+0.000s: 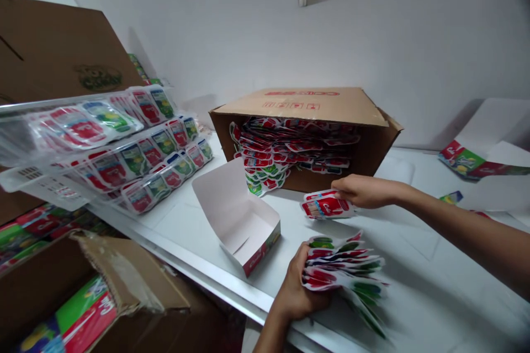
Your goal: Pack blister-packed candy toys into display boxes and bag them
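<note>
My left hand [298,289] is closed round one end of a thick bunch of candy packets [331,265], red and green, which fan out to the right above the table's front edge. Farther back, my right hand [361,191] pinches a few red cola packets [327,205] by their right end, just in front of the large carton. That carton [314,102] lies on its side with its mouth facing me, stacked with more packets [290,146]. Left of my hands stands a small display box [252,231], its lid up and its white inside bare.
Plastic-wrapped rows of packets [141,160] rise at the left on the table [178,231]. Below them, an open brown carton [141,276] holds printed boxes. Opened display boxes [476,162] lie at the right. A white wall [232,22] closes off the back.
</note>
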`<state>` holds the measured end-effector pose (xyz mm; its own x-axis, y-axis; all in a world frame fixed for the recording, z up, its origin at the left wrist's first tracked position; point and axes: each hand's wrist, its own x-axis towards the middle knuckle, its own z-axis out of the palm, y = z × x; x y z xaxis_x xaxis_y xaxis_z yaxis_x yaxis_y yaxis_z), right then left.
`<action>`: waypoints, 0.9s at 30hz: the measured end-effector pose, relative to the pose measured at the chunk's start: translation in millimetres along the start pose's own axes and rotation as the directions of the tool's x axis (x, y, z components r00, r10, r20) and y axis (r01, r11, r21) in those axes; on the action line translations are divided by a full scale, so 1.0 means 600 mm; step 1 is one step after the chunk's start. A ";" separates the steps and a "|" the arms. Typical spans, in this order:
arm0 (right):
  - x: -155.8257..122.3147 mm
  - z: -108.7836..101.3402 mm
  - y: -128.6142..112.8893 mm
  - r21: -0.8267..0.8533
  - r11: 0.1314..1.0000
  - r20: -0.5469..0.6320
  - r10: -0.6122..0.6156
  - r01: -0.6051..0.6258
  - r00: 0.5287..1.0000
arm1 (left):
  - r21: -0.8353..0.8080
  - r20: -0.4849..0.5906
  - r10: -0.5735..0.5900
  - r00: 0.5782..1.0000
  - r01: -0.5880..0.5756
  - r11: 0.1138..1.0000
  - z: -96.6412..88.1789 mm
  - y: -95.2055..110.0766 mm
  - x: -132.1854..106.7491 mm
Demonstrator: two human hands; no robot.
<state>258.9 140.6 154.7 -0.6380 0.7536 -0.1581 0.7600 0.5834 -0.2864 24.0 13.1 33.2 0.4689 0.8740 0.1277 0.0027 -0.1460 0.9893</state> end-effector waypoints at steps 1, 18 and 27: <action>-0.002 -0.007 -0.007 -0.019 1.000 0.033 0.006 -0.005 0.999 | 0.012 0.009 0.013 1.000 -0.014 1.000 0.000 0.000 0.000; 0.000 0.082 -0.035 0.684 0.730 0.195 -0.182 -0.001 0.964 | 0.252 -0.030 0.176 0.984 -0.163 0.954 -0.005 -0.002 0.002; -0.163 0.300 -0.042 0.969 0.183 -0.216 0.298 0.166 0.930 | 0.039 -0.186 0.025 0.982 -0.019 0.999 0.012 -0.030 0.005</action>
<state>279.8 -2.3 7.3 -0.3401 0.9400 -0.0283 -0.0867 -0.0613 -0.9943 31.7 14.8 15.2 0.2960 0.9410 0.1638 0.0283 -0.1801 0.9833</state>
